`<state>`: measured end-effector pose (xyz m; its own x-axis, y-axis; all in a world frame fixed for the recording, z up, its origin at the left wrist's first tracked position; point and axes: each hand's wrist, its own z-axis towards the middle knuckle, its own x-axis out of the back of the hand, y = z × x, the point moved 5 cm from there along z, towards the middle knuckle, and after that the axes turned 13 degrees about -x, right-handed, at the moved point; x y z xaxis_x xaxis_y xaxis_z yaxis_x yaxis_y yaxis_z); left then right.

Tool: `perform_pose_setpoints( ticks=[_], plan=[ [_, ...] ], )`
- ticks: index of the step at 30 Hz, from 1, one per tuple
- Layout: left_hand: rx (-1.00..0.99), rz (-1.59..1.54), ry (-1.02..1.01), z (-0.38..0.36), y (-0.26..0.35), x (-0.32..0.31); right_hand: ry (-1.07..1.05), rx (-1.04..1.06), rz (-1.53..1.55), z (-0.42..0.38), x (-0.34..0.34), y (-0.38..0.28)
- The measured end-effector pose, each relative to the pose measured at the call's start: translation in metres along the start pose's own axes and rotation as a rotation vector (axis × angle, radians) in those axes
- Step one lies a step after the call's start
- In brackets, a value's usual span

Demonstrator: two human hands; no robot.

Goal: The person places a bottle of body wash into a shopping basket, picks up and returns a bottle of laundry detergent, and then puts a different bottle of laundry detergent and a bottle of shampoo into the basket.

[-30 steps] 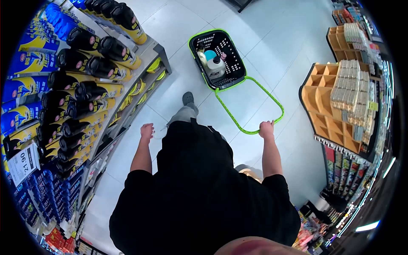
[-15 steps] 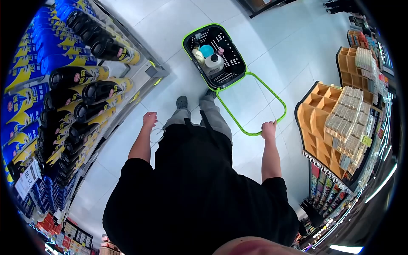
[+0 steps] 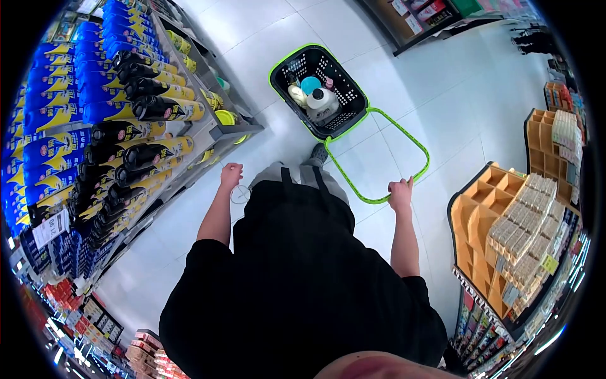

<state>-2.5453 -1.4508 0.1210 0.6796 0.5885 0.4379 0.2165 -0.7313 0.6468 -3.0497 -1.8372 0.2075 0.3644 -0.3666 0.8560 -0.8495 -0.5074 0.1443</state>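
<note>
My right hand (image 3: 401,191) is closed round the green handle (image 3: 424,165) of a black basket (image 3: 353,85). The basket stands on the floor ahead of my feet, its handle reaching back toward me. Inside it lie a white bottle with a black cap (image 3: 322,104), a turquoise round item (image 3: 310,84), a pale item (image 3: 297,96) and a small pink item (image 3: 329,83). At the left, my left hand (image 3: 231,174) hangs beside my body with its fingers curled; a thin pale loop (image 3: 240,194) shows by its wrist.
Shelves with blue packs (image 3: 60,114) and black-and-yellow bottles (image 3: 167,108) run along the left, their corner (image 3: 243,131) jutting out near the basket. Wooden display bins (image 3: 483,208) with stacked packets stand at the right. Another shelf unit (image 3: 410,31) is at the top.
The shelves and bins have shifted in view, and the shelf at the top shows more. One foot is now hidden. My right hand stays on the handle.
</note>
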Motion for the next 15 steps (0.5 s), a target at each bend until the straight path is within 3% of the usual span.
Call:
perform_pose_setpoints(
  ticks=[4,8,15],
  plan=[
    [-0.091,-0.106,0.097,-0.013,0.047,-0.022,0.066,0.104,0.067,0.045,0.030,-0.008],
    [-0.111,-0.082,0.136,-0.028,0.055,-0.032,0.106,0.193,0.084,0.066,0.057,-0.033],
    [-0.245,0.056,0.152,-0.016,0.072,-0.043,0.122,0.343,0.181,0.096,0.112,-0.126]
  ],
)
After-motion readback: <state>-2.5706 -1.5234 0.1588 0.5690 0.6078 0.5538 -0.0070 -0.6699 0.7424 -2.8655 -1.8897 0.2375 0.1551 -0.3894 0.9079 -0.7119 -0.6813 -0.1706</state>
